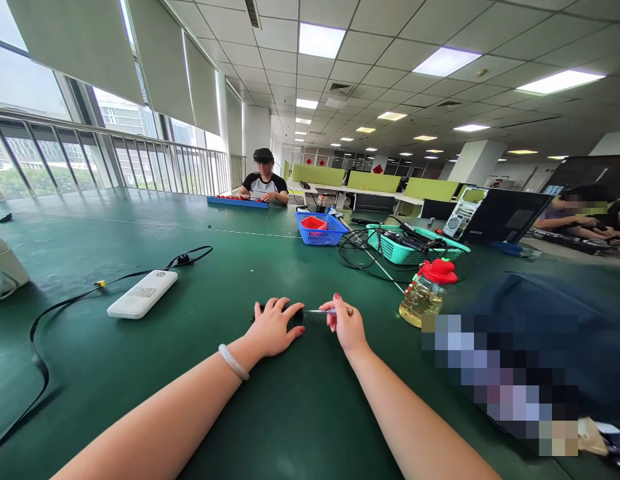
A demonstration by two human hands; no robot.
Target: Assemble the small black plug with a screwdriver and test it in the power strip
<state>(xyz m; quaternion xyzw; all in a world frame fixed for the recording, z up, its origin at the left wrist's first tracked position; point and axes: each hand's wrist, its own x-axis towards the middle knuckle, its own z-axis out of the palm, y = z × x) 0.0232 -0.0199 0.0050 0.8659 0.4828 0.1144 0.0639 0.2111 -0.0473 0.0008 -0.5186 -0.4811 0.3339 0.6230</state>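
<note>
My left hand (pixel 274 327) lies palm down on the green table (pixel 215 413), fingers curved over a small dark object (pixel 296 315) that is mostly hidden under them. My right hand (pixel 346 323) is beside it, fingers pinched on a thin silvery tool (pixel 320 311) whose tip points left toward the dark object. A pale bangle (pixel 233 362) sits on my left wrist.
A white box-shaped device (pixel 143 294) with a black cable (pixel 65 305) lies to the left. A jar with a red lid (pixel 429 292) stands right of my hands. Blue basket (pixel 320 230) and teal basket (pixel 405 245) with cables sit farther back. A person sits at the far end; another works at right.
</note>
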